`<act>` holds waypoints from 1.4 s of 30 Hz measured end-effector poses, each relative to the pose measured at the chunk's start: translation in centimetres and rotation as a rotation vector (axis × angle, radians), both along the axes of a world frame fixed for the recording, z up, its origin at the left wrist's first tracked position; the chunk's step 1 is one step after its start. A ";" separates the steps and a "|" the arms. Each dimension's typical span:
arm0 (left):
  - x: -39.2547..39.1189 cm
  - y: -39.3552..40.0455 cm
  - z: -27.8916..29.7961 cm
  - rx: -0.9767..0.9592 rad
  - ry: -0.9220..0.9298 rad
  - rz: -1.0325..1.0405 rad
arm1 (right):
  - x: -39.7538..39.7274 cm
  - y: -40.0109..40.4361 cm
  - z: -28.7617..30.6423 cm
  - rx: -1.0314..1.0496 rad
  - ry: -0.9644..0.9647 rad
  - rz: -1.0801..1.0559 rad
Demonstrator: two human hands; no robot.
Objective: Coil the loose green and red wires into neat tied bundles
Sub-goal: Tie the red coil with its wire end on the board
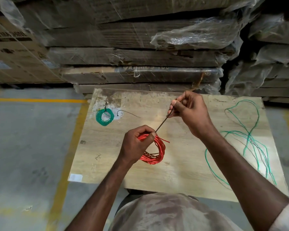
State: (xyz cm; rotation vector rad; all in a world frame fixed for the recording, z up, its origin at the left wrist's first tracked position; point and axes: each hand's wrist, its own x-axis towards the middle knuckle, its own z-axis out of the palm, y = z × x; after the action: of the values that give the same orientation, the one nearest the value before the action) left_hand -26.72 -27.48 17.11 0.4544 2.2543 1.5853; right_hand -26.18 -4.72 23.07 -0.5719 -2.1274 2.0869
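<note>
Left hand (137, 144): fingers curled around the red wire coil (154, 151), gripping its top at 11 o'clock.
Right hand (188, 112): fingers pinch the black cable tie (162, 124), stretched toward 1 o'clock from the coil.
Board (182, 164): tied green wire coil (105, 117) at 10 o'clock, loose green wire (250, 140) at 3 o'clock.

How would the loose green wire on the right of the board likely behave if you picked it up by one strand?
The loose green wire would probably droop and trail, since it lies in slack, wandering loops. It looks thin, so likely light. Its strands cross each other, so it may tangle when lifted off the board.
</note>
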 end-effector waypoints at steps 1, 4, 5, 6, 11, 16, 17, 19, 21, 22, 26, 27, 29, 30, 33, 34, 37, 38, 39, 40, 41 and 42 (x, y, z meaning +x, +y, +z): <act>-0.1 -0.5 -0.2 -0.011 0.005 0.013 | -0.5 -0.6 -0.2 0.012 0.005 0.001; -0.5 -1.8 -0.8 -0.011 -0.003 0.081 | -2.1 -2.3 -0.8 0.014 0.004 -0.001; -0.6 -2.4 -1.0 -0.003 -0.020 0.113 | -2.6 -2.9 -1.0 -0.010 -0.010 -0.006; -0.6 -3.0 -1.4 0.010 -0.049 0.147 | -3.1 -3.4 -1.2 -0.044 -0.039 -0.008; -1.6 -7.3 -3.7 0.130 -0.235 0.344 | -3.8 -6.8 -5.3 0.109 -0.322 0.399; -4.7 -13.3 -6.1 0.095 -0.268 0.380 | -2.5 -14.3 -10.7 0.082 -0.313 0.736; -5.4 -14.6 -6.6 0.079 -0.277 0.359 | -2.7 -15.9 -11.9 0.070 -0.329 0.686; -7.0 -16.9 -8.2 0.022 -0.276 0.327 | -3.9 -19.1 -14.0 0.101 -0.359 0.601; -9.1 -19.1 -10.2 -0.033 -0.276 0.341 | -5.6 -22.4 -16.0 0.128 -0.385 0.544; -10.4 -20.2 -11.3 -0.059 -0.273 0.349 | -6.6 -23.8 -17.0 0.122 -0.406 0.503; -15.4 -23.4 -16.5 -0.200 -0.250 0.297 | -10.1 -28.3 -21.0 0.140 -0.475 0.354; -16.2 -23.7 -18.2 -0.223 -0.253 0.288 | -10.7 -28.9 -22.2 0.171 -0.503 0.329; -17.3 -24.0 -20.7 -0.229 -0.270 0.280 | -11.4 -29.5 -24.4 0.225 -0.582 0.281; -17.5 -24.1 -22.3 -0.230 -0.286 0.266 | -11.5 -29.7 -25.3 0.237 -0.622 0.255; -17.6 -24.2 -25.7 -0.269 -0.282 0.212 | -11.4 -29.9 -27.5 0.276 -0.676 0.191; -17.3 -24.1 -25.9 -0.259 -0.264 0.242 | -11.4 -30.0 -27.8 0.310 -0.671 0.196; -16.3 -23.4 -24.2 -0.304 -0.186 0.294 | -11.6 -30.2 -28.2 0.427 -0.671 0.237; -16.1 -23.3 -23.3 -0.319 -0.165 0.296 | -11.6 -30.2 -28.4 0.439 -0.670 0.245; -16.0 -23.2 -22.8 -0.326 -0.158 0.295 | -11.6 -30.3 -28.5 0.437 -0.671 0.251; -15.9 -23.3 -22.8 -0.337 -0.141 0.293 | -11.5 -30.4 -28.7 0.440 -0.665 0.257; -16.0 -23.4 -22.4 -0.350 -0.139 0.287 | -11.4 -30.4 -28.9 0.444 -0.663 0.256; -16.0 -23.5 -22.4 -0.362 -0.141 0.281 | -11.3 -30.3 -29.0 0.444 -0.659 0.244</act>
State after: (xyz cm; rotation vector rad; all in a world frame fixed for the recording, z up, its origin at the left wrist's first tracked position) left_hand -42.75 -50.96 -5.25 -0.0716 2.5005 1.2355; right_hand -37.51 -35.03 -5.93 -1.0901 -3.0335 1.5515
